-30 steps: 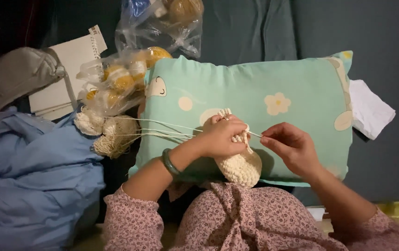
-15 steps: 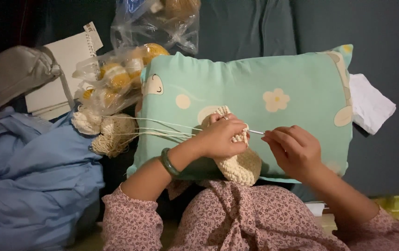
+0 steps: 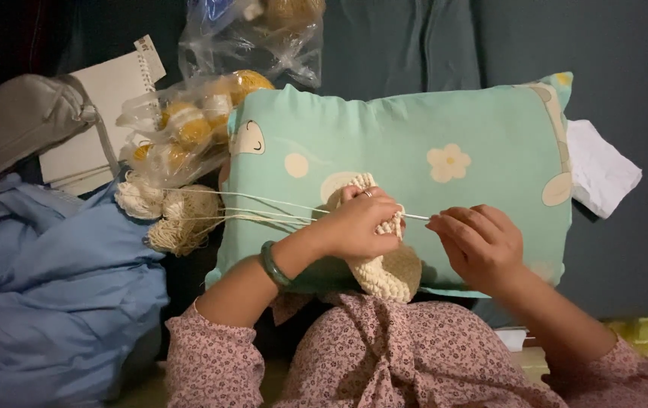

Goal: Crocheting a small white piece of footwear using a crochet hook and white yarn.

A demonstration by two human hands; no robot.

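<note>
Dark teal upholstery backs a mint-green flowered pillow (image 3: 445, 136). Our left hand (image 3: 362, 223) grips the cream crocheted piece (image 3: 388, 276) against it; our right hand (image 3: 479, 245) pinches a thin metal hook (image 3: 415, 217). We judge a stitch underway; cream yarn strands (image 3: 256, 208) need steady tension.

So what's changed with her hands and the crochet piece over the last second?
Hardly anything. The right hand sits a touch lower and nearer the left hand, its thin hook still at the cream crochet piece. The left hand's grip, yarn strands and pillow are unchanged.
</note>
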